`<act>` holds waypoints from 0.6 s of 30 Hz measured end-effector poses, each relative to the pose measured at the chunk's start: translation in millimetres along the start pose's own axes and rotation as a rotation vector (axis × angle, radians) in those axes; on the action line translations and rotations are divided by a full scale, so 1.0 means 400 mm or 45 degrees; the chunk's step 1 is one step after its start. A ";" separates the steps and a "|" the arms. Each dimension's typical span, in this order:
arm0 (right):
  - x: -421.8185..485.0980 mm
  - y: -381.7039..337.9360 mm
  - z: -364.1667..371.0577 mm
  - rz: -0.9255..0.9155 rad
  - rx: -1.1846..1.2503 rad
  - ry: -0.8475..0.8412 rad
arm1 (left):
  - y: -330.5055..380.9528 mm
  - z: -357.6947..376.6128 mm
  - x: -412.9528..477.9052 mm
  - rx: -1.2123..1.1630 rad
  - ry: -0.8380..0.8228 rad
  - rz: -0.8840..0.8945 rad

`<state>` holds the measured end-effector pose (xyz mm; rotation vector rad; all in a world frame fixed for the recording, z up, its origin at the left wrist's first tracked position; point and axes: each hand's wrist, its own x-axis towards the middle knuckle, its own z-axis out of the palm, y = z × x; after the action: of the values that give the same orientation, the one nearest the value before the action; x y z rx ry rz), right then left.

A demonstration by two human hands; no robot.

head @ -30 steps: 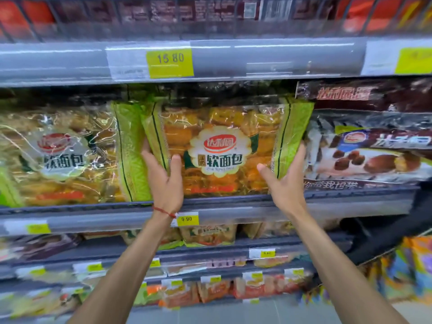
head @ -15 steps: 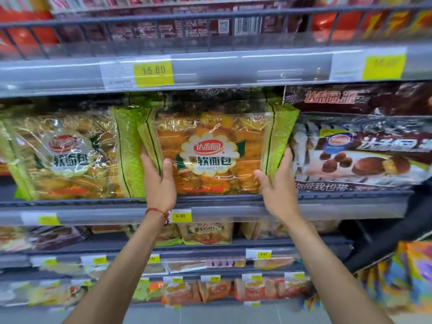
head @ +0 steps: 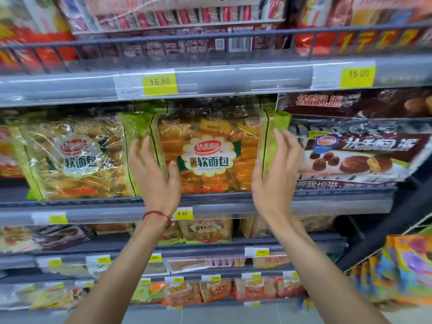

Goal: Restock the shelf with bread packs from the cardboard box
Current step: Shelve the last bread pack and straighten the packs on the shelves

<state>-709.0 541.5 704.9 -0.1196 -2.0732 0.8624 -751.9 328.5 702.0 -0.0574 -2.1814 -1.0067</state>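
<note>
Two-handed, flanking bread pack standing upright on shelf, between matching pack and chocolate pie pack. Resting left hand along pack's left edge, thumb touching the front. Holding right hand at the right green edge, fingers straight, contact unclear. Not curling either hand round anything. Judging this as the tail end of the placing step, with pack sitting behind the rail. Next: pulling both hands clear without tipping pack forward, then going for cardboard box, not showing in view.
</note>
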 end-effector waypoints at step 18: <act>0.182 -0.091 0.072 -0.444 -0.528 -0.348 | 0.024 -0.019 0.189 0.532 -0.249 0.619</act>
<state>-768.0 526.2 766.1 0.1439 -2.4110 0.2399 -800.3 311.6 759.2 -0.4815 -2.3463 -0.2770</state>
